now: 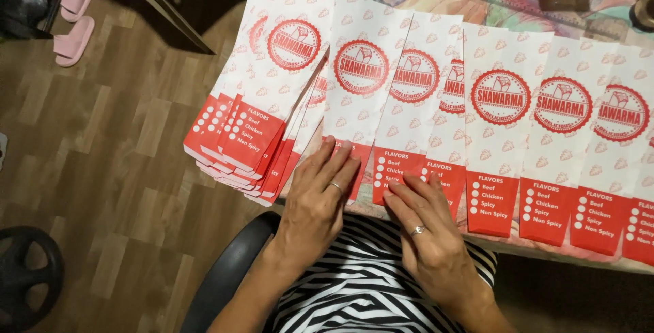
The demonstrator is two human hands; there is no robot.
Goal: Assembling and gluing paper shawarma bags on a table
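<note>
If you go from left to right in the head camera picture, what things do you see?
Pink slippers → dark wheel on the floor → stack of red-and-white paper bags → left hand → right hand → row of paper bags fanned along the table edge.

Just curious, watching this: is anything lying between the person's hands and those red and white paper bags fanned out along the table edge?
Nothing visible does. The left hand rests flat with its fingertips on the lower end of one paper bag, and the right hand lies on the red end of the next bag. A stack of bags sits just left.
</note>
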